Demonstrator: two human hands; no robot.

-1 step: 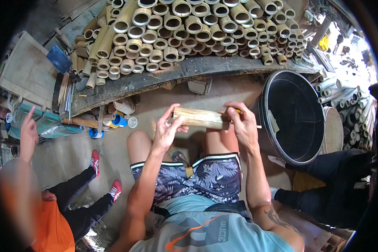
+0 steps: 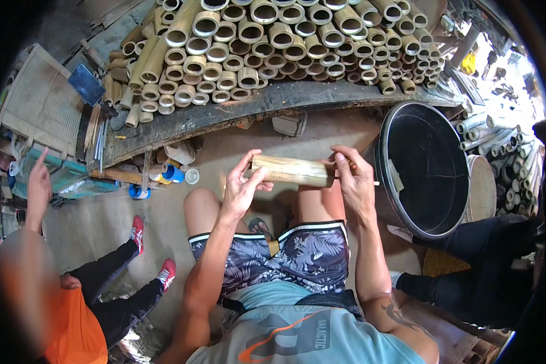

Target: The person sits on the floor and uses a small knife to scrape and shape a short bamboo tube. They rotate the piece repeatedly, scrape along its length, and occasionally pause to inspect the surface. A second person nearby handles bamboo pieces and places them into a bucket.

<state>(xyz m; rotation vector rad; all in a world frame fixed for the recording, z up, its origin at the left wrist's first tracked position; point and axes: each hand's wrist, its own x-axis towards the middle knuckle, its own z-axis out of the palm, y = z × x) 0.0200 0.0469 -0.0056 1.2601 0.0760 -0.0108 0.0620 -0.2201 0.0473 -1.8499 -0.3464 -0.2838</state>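
Toward nine o'clock, a co-worker's raised hand (image 2: 39, 185), and below it, at eight o'clock, an orange shirt (image 2: 76, 327) and red shoes (image 2: 138, 235). Up at ten o'clock, a dark tablet (image 2: 86, 85) near the left end of a bench (image 2: 224, 114). Closer in, at nine o'clock, a blue cup (image 2: 173, 174) below the bench's front edge.

Near the dial's centre, the left hand (image 2: 241, 191) closed on the left end of a bamboo tube (image 2: 297, 172), with thumb on the near face, forefinger at the upper left corner and other fingertips curled below. From that grip, most of the tube stretching out toward three o'clock, dipping slightly, above the thighs and bare along its middle. Straight up at twelve o'clock, stacked tubes (image 2: 249, 54) on the bench.

At the tube's right end, the right hand (image 2: 357, 182) in a narrow pinch, with thumb and forefinger close together and a thin pale stick (image 2: 377, 183) in the grip, poking out toward three o'clock. Cannot tell about contact between its hidden fingers and the tube.

Just beyond, at three o'clock, a black bin (image 2: 383, 159); farther out, heaped pipes (image 2: 519, 159). At four o'clock, another person's dark trousers (image 2: 449, 291).
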